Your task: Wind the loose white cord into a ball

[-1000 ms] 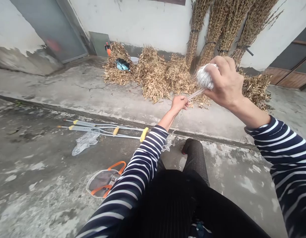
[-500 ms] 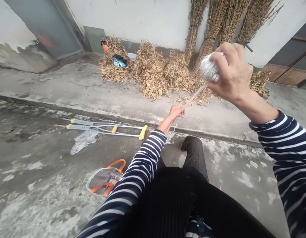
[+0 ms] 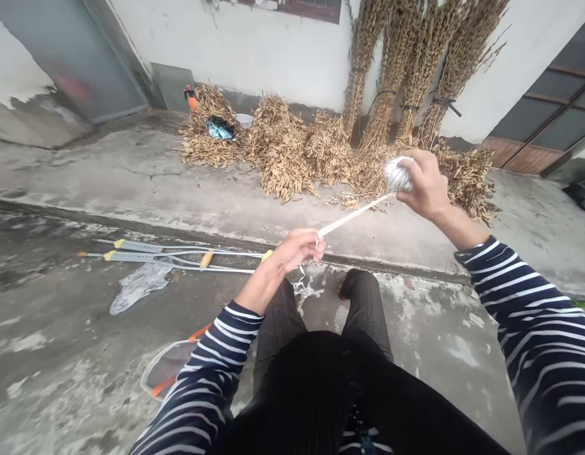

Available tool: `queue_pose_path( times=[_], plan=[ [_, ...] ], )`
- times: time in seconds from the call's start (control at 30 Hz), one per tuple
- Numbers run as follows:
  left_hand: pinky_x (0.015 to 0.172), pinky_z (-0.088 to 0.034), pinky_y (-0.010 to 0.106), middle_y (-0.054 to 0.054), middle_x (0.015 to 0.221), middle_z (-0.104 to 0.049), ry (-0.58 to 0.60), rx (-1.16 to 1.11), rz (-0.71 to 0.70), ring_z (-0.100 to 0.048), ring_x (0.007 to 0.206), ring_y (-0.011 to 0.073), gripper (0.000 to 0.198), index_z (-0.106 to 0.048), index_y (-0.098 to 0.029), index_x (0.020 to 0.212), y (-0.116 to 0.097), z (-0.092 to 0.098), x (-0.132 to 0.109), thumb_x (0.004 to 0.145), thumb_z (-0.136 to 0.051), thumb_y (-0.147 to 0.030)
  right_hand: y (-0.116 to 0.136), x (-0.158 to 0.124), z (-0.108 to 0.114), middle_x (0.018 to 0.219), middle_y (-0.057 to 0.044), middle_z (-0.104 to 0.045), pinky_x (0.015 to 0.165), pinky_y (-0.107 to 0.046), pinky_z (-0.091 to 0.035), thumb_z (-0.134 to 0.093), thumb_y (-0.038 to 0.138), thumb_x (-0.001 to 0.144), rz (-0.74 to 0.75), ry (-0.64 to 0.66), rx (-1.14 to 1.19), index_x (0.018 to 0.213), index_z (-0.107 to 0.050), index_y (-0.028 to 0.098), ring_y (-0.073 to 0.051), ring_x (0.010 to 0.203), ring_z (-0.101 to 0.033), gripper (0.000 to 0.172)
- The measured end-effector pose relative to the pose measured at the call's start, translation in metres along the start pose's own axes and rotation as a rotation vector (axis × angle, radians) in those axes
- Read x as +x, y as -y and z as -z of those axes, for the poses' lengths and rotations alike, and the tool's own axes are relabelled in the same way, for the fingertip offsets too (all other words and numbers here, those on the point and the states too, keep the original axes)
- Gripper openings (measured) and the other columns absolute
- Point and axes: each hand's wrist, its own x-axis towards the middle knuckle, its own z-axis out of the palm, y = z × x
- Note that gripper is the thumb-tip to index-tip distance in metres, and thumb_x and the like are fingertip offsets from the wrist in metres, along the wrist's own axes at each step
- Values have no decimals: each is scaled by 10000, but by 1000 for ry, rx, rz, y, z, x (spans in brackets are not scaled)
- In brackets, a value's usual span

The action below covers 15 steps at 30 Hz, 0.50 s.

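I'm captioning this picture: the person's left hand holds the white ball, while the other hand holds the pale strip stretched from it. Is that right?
Not quite: the sides are swapped. The head view shows the right hand holding the white ball, while the left hand holds the pale strip stretched from it.

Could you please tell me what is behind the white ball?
Dried plants show beyond the ball; what lies directly behind it and the right hand is covered.
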Motion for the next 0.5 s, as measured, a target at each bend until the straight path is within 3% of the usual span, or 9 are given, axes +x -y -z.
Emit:
queue_pose_path(
  times=[0.1,0.23,0.37,0.5],
  plan=[
    [485,-452,211,14,654,-639,-67,-87,-172,-612,553,110,207,-595,-153,731,-32,-14,0,758,-755,-283,13,-29,-30,1525,-164,-469,853,-559,-624,-763,257,765,-24,59,162,1324,-572,244,-436,1380,-478,591],
    [564,-477,185,19,747,-684,-191,-166,-304,-675,670,99,118,-630,-157,837,-56,-38,27,879,-679,-257,53,-66,-64,1451,-169,-481,1007,-603,-559,-775,209,665,-89,168,469,1284,-629,222,-422,1369,-491,636],
    [703,-539,194,46,848,-746,-317,-186,-265,-752,843,130,173,-685,-133,1055,-53,-47,65,963,-620,-264,93,-92,-70,1357,-106,-582,1174,-543,-454,-790,218,611,-211,348,881,1235,-664,235,-358,1323,-554,636],
    [697,-531,180,61,851,-779,-419,-259,-144,-759,815,125,169,-685,-114,1085,-33,-34,94,971,-609,-214,117,-100,-53,1311,-75,-634,1130,-467,-485,-829,263,600,-355,468,1125,1280,-637,220,-311,1223,-614,707]
  ],
)
